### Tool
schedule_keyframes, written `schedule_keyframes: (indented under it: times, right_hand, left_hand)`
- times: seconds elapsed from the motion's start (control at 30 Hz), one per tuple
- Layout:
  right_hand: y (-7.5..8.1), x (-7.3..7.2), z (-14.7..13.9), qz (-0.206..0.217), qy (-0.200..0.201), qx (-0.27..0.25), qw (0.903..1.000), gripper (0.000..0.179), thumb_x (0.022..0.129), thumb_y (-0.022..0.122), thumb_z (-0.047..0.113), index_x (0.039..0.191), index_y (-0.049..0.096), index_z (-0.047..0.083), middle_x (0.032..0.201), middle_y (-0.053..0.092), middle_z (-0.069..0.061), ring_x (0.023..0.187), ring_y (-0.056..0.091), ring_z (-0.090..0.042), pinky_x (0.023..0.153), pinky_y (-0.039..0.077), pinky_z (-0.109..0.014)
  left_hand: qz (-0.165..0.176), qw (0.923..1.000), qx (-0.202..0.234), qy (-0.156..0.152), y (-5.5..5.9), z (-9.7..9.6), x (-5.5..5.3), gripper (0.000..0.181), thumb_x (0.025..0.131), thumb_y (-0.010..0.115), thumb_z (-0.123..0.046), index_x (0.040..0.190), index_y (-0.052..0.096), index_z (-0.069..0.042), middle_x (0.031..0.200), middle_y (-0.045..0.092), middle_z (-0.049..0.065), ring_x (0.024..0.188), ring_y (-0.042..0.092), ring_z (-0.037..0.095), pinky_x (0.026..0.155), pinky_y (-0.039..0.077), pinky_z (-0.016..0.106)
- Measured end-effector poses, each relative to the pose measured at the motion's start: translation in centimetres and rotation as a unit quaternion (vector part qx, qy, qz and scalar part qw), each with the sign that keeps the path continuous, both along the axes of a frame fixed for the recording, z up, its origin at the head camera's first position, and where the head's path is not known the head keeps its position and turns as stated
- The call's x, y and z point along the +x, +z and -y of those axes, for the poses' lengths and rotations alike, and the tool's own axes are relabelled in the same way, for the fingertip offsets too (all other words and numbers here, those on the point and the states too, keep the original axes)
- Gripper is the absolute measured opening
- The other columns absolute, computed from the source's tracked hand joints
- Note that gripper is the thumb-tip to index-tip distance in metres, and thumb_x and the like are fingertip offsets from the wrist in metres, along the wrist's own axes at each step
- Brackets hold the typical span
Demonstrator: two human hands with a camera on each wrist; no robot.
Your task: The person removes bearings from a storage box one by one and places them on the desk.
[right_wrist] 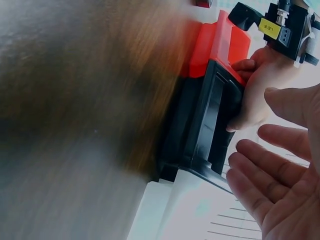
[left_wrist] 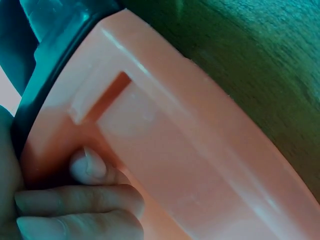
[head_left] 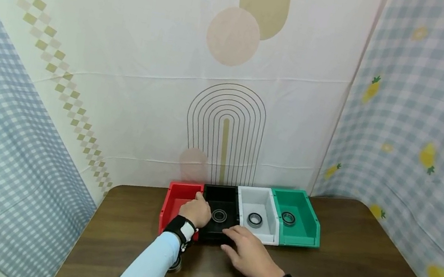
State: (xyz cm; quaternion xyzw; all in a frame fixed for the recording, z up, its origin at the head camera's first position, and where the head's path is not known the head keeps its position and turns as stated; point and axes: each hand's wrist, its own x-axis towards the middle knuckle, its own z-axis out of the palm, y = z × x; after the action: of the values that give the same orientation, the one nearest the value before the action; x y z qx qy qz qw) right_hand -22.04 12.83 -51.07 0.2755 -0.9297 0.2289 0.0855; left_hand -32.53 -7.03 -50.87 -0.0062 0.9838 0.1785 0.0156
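My left hand (head_left: 196, 210) straddles the side walls where the red bin (head_left: 167, 204) meets the black bin (head_left: 220, 194). In the left wrist view, its curled fingers (left_wrist: 90, 200) reach inside the red bin, tips against that wall. The right wrist view shows a digit on the black side, apparently gripping the wall between. A bearing (head_left: 219, 215) lies in the black bin. Near that bin's front edge, my right hand (head_left: 249, 253) has its fingers spread and holds nothing; the right wrist view shows its palm (right_wrist: 295, 210). Whatever lies under my left hand is hidden.
The white bin (head_left: 254, 196) and the green bin (head_left: 309, 218) continue the row to the right. One bearing (head_left: 255, 219) lies in the white bin and another bearing (head_left: 288, 219) in the green. A partly hidden bearing (head_left: 175, 264) lies on the table (head_left: 357, 273) beside my left forearm.
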Motion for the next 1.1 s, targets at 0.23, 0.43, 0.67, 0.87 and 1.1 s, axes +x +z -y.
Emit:
schedule_keyframes:
  times: [0.23, 0.43, 0.67, 0.87, 1.1]
  right_hand:
    - [-0.1, -0.7, 1.0, -0.008, 0.005, -0.011, 0.9999, 0.037, 0.105, 0.069, 0.028, 0.134, 0.072, 0.007, 0.128, 0.072, -0.003, 0.12, 0.069, -0.019, 0.103, 0.058, -0.043]
    - [-0.5, -1.9, 2.0, -0.005, 0.017, -0.015, 0.9997, 0.037, 0.106, 0.067, 0.025, 0.135, 0.07, 0.003, 0.134, 0.07, -0.009, 0.126, 0.067, -0.024, 0.108, 0.055, -0.046]
    - [-1.1, -3.3, 3.1, -0.002, 0.012, 0.006, 0.9999, 0.038, 0.107, 0.064, 0.021, 0.136, 0.068, -0.003, 0.141, 0.067, -0.019, 0.132, 0.064, -0.034, 0.111, 0.053, -0.051]
    - [-1.4, -4.3, 4.4, -0.001, 0.005, 0.021, 0.9998, 0.035, 0.107, 0.061, 0.014, 0.133, 0.068, -0.008, 0.14, 0.066, -0.026, 0.132, 0.064, -0.04, 0.111, 0.053, -0.052]
    - [-2.0, -5.3, 5.7, 0.022, -0.017, -0.006, 0.9996, 0.037, 0.106, 0.06, 0.01, 0.134, 0.064, -0.014, 0.142, 0.062, -0.032, 0.135, 0.06, -0.047, 0.114, 0.051, -0.055]
  left_hand:
    - [-0.003, 1.0, -0.002, -0.003, -0.3, 0.3, -0.3, 0.041, 0.112, 0.045, -0.031, 0.132, 0.05, 0.004, 0.067, 0.062, 0.012, 0.06, 0.062, 0.029, 0.062, 0.054, 0.045]
    - [-0.01, 0.9999, -0.007, -0.001, -0.5, 0.4, -0.4, 0.042, 0.112, 0.044, -0.031, 0.133, 0.05, 0.005, 0.064, 0.06, 0.011, 0.06, 0.063, 0.029, 0.063, 0.055, 0.045]
    - [-0.009, 0.9999, -0.008, -0.012, -0.3, 0.5, -0.5, 0.048, 0.113, 0.041, -0.031, 0.139, 0.049, 0.008, 0.073, 0.069, 0.015, 0.066, 0.069, 0.032, 0.066, 0.058, 0.049]
    - [-0.011, 0.9996, -0.011, -0.023, -1.6, 0.8, -1.5, 0.046, 0.112, 0.039, -0.03, 0.134, 0.05, 0.008, 0.076, 0.072, 0.016, 0.068, 0.07, 0.034, 0.066, 0.058, 0.051]
    - [-0.006, 0.9995, -0.005, -0.031, -6.9, 1.7, -5.6, 0.055, 0.112, 0.033, -0.037, 0.141, 0.045, 0.007, 0.075, 0.072, 0.015, 0.067, 0.07, 0.033, 0.062, 0.056, 0.051]
